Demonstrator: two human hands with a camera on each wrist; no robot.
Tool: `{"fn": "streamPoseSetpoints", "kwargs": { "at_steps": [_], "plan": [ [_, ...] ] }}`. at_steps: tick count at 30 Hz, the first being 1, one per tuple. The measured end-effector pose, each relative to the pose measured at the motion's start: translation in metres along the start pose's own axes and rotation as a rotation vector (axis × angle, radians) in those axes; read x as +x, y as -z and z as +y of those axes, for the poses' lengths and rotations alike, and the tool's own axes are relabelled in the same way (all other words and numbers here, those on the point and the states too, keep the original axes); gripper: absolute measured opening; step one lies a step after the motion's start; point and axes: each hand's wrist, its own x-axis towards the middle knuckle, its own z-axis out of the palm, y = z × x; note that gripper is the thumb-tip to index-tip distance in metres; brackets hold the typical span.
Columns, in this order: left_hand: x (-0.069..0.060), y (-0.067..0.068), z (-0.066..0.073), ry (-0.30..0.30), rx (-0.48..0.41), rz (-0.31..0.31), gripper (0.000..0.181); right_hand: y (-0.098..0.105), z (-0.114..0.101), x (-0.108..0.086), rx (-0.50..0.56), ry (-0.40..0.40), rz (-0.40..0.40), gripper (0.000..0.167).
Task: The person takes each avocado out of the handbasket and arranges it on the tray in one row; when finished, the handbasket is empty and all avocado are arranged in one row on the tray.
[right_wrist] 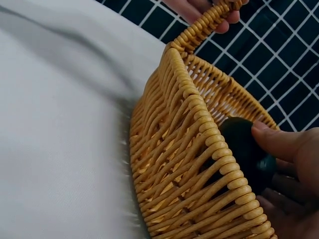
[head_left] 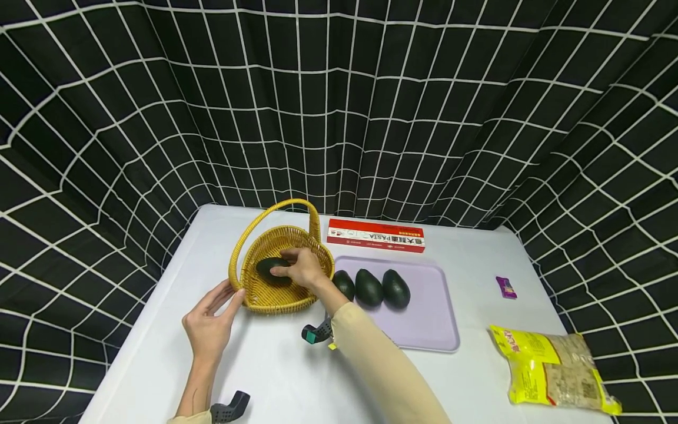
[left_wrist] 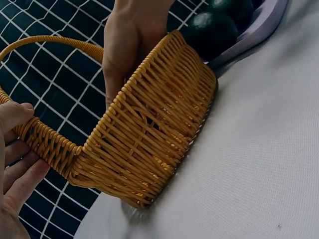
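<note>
A yellow wicker basket (head_left: 286, 307) with a tall arched handle stands on the table's left half. My left hand (head_left: 208, 321) pinches the base of the handle at the basket's left side, thumb on one face and fingers behind, as the left wrist view also shows. Inside the basket, my right hand (head_left: 304, 268) grips a dark green avocado (right_wrist: 241, 142) between thumb and fingers. In the right wrist view the basket's wall partly hides that avocado. Several more avocados (head_left: 368, 288) lie in a row at the left of a lilac tray (head_left: 429, 330), one partly behind my right wrist.
A red and white pasta box (head_left: 376, 235) lies behind the tray. On the right are a small purple packet (head_left: 506, 287) and a yellow bag (head_left: 553, 371) with a see-through part. A black curtain with a white grid surrounds the white table (head_left: 275, 377).
</note>
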Motion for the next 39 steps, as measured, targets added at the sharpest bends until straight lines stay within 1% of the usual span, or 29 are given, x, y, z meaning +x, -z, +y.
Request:
{"fn": "streamPoseSetpoints", "kwargs": {
  "at_steps": [6,10,14,17,24,31,35,39],
  "plan": [
    [0.000,0.000,0.000,0.014,0.006,-0.006,0.037,0.000,0.002,-0.001,-0.033,0.014,0.058,0.050],
    [0.000,0.000,0.000,0.029,0.019,-0.008,0.037,0.000,0.004,-0.002,-0.047,-0.003,0.091,0.047],
    [-0.001,0.002,0.001,0.029,0.023,-0.007,0.037,0.002,0.006,-0.003,-0.064,-0.007,0.116,0.047],
    [-0.001,0.003,0.001,0.025,0.016,-0.007,0.038,0.005,0.006,-0.003,-0.075,0.005,0.128,0.047],
    [0.000,0.001,0.002,0.014,0.006,0.004,0.039,0.013,0.004,-0.005,-0.080,-0.005,0.148,0.049],
    [-0.001,0.001,0.001,0.022,0.020,-0.004,0.038,0.026,0.002,-0.014,-0.107,0.044,0.180,0.048],
    [0.000,0.001,0.002,0.027,0.022,-0.010,0.038,0.035,0.002,-0.019,-0.084,0.044,0.194,0.045],
    [0.000,0.002,0.001,0.035,0.022,-0.010,0.038,0.045,0.002,-0.022,-0.090,0.054,0.215,0.045]
  ]
}}
